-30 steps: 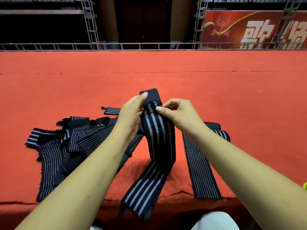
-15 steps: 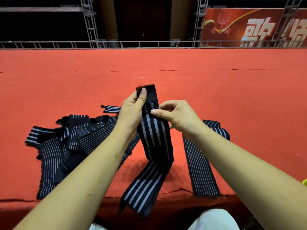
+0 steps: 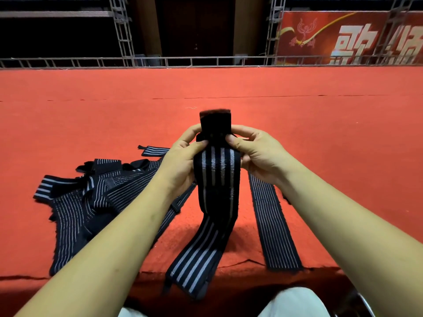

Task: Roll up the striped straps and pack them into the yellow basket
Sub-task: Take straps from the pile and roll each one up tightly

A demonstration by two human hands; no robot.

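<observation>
The left hand [image 3: 183,161] and right hand [image 3: 254,154] both pinch the top of one striped strap [image 3: 216,179], above the red carpet [image 3: 91,115].

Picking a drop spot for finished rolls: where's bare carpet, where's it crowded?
Bare carpet right of the flat strap, and the wide band beyond the held strap up to the metal rail. A narrow wedge lies between the flat and held straps. Crowded: the strap pile on the left.

Red carpet [image 3: 297,88], metal truss rail [image 3: 206,61], red banner [image 3: 343,37]
</observation>
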